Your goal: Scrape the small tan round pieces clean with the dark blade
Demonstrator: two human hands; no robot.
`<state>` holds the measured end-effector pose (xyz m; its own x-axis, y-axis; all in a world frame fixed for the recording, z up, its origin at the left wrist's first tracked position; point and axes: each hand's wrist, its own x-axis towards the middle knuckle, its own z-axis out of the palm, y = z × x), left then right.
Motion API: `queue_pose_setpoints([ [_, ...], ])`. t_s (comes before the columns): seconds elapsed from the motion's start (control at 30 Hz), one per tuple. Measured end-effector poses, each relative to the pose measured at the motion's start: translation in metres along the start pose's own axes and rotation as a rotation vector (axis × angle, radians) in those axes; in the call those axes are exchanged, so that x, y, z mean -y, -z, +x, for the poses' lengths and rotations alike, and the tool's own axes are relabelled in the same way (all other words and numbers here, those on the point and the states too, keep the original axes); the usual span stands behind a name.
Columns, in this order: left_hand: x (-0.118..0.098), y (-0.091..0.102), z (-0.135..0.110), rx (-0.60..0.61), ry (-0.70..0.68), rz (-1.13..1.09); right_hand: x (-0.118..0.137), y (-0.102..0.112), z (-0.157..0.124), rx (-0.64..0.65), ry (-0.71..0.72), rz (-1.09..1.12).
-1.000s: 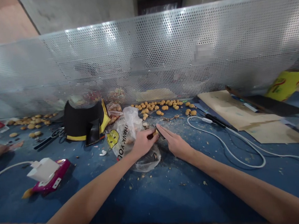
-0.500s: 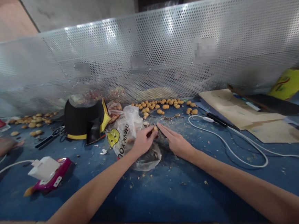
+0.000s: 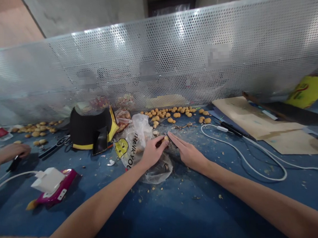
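My left hand (image 3: 151, 152) is pinched on a small tan nut-like piece (image 3: 166, 137) at the middle of the blue table (image 3: 182, 205). It rests on a crumpled clear plastic bag (image 3: 135, 143) printed with a yellow smiley. My right hand (image 3: 186, 150) lies just to the right, fingers stretched forward along a dark tool that is mostly hidden under them. Its fingertips nearly touch the tan piece. Crumbs and shell bits lie around both hands.
Several tan pieces (image 3: 175, 113) lie scattered at the back by the perforated metal screen (image 3: 154, 60). A black-and-yellow pouch (image 3: 90, 128), scissors (image 3: 53, 145), a white charger on a pink device (image 3: 50, 182), a white cable (image 3: 244, 152) and cardboard (image 3: 258, 124) surround me. Another person's hand (image 3: 11, 152) is at far left.
My hands have hardly moved. The other person's hand at the far left has shifted right and now rests on a dark object.
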<state>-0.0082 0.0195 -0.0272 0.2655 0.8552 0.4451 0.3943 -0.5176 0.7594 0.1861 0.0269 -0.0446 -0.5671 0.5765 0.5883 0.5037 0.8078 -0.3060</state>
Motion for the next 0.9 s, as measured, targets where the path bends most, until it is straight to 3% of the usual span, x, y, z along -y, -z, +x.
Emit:
queue_pose_setpoints([
  [0.13,0.0004,0.0002,-0.0005,0.049,-0.018,0.079,0.0017,0.0012,0.0009,0.029,0.0,0.008],
  [0.27,0.0011,-0.0001,0.0005,-0.011,0.01,0.028,0.0046,0.0032,0.0018,0.018,-0.023,0.025],
  [0.4,0.0011,-0.0009,0.0013,0.063,-0.022,0.082,0.0045,0.0031,0.0019,0.028,-0.01,0.045],
  [0.53,0.0016,-0.0009,0.0009,-0.017,0.039,0.0,0.0043,0.0033,0.0023,0.017,-0.026,0.04],
  [0.67,0.0024,-0.0015,0.0005,0.023,0.017,0.022,0.0045,0.0034,0.0028,0.028,-0.014,0.046],
  [0.8,0.0025,-0.0013,0.0011,-0.027,0.076,-0.056,0.0043,0.0031,0.003,0.032,-0.037,0.053],
  [0.9,0.0012,-0.0013,0.0009,0.006,0.025,0.013,0.0045,0.0037,0.0032,0.039,-0.034,0.069],
])
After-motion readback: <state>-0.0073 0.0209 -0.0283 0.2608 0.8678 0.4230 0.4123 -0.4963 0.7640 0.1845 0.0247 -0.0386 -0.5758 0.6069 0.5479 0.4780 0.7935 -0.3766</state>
